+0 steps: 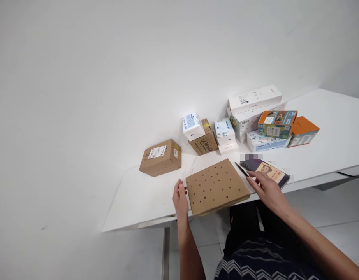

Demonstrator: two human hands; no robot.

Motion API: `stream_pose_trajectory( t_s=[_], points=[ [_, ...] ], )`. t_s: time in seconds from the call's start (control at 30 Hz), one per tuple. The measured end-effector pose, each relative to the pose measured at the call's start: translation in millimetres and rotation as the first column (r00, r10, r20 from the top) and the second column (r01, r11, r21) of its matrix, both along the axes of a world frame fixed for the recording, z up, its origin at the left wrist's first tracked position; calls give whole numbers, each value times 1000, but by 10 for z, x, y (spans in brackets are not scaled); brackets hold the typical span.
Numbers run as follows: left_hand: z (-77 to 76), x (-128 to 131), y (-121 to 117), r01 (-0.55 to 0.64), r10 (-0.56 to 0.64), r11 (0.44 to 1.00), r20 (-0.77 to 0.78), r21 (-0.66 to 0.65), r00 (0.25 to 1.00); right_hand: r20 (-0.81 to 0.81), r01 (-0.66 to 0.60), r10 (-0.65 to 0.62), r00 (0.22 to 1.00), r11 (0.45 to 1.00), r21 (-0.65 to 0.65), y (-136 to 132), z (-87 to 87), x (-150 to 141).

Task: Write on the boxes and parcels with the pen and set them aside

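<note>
A flat brown cardboard box (pixel 216 184) with small dark dots lies at the table's front edge. My left hand (pixel 181 197) is beside its left edge, fingers loosely bent and holding nothing. Whether those fingers touch the cardboard is hard to see. To the right of the box, my right hand (pixel 265 188) has its thumb and forefinger closed at the near end of a dark pen (pixel 240 168). Under and behind that hand lies a dark-covered notebook (pixel 253 164) with a cream printed panel, partly hidden by the fingers.
A labelled brown carton (pixel 162 157) stands at the back left. Behind are tissue packs (pixel 192 125) (pixel 225 128), another brown carton (pixel 204 143), white boxes (pixel 255 99) and orange boxes (pixel 277 123) (pixel 304 130). The white table (pixel 156 198) meets the wall; a black cable (pixel 351 175) hangs at right.
</note>
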State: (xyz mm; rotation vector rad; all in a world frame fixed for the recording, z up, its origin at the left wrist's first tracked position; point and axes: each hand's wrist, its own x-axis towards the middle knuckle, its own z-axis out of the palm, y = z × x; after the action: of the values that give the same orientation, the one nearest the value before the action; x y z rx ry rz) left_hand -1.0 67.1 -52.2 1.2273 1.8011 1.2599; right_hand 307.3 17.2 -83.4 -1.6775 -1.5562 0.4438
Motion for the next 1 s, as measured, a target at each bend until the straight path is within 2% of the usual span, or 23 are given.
stream_pose_trajectory(
  t_s=[0.07, 0.13, 0.23, 0.3, 0.37, 0.5, 0.57, 0.6, 0.67, 0.7, 0.73, 0.8, 0.87, 0.9, 0.93, 1.0],
  points=[
    [67, 28, -62, -46, 55, 987, -55, 152, 997, 231, 34, -23, 973, 998, -45, 68, -30, 50],
    [157, 103, -156, -20, 74, 939, -146, 345, 987, 423, 31, 40, 905, 986, -161, 141, -32, 57],
    [273, 295, -314, 204, -9, 808, -335, 553, 942, 549, 34, 156, 821, 947, -320, 230, -15, -10],
    [314, 450, -403, 383, -74, 711, -480, 589, 874, 567, 41, 184, 803, 932, -361, 268, -14, -76],
    [330, 598, -466, 501, -109, 649, -582, 572, 806, 567, 42, 191, 801, 927, -373, 293, -29, -126],
    [347, 801, -521, 613, -174, 608, -668, 505, 723, 558, 34, 205, 804, 921, -388, 329, -65, -106],
    [364, 850, -526, 650, -202, 582, -686, 490, 699, 470, -11, 191, 862, 933, -358, 331, -65, -24],
    [374, 866, -525, 664, -213, 567, -692, 487, 690, 370, -50, 178, 912, 942, -331, 324, -56, 32],
    [390, 888, -514, 679, -225, 548, -696, 488, 682, 53, -122, 141, 989, 954, -274, 294, -21, 156],
    [394, 898, -505, 684, -229, 543, -698, 488, 679, -134, -139, 108, 985, 957, -255, 273, 4, 216],
    [396, 908, -495, 689, -233, 541, -701, 483, 674, -310, -142, 60, 949, 958, -248, 250, 33, 272],
    [394, 930, -471, 701, -245, 543, -710, 463, 660, -607, -130, -46, 793, 961, -243, 202, 98, 362],
    [389, 953, -446, 713, -258, 549, -723, 436, 640, -787, -128, -84, 611, 971, -203, 156, 168, 416],
    [387, 965, -434, 719, -264, 552, -730, 422, 631, -831, -134, -72, 552, 976, -174, 135, 206, 430],
    [388, 975, -421, 723, -268, 556, -736, 409, 622, -847, -135, -50, 529, 980, -143, 114, 247, 437],
    [398, 995, -395, 727, -273, 565, -743, 389, 610, -815, -96, -15, 579, 992, -86, 76, 344, 426]
  ],
)
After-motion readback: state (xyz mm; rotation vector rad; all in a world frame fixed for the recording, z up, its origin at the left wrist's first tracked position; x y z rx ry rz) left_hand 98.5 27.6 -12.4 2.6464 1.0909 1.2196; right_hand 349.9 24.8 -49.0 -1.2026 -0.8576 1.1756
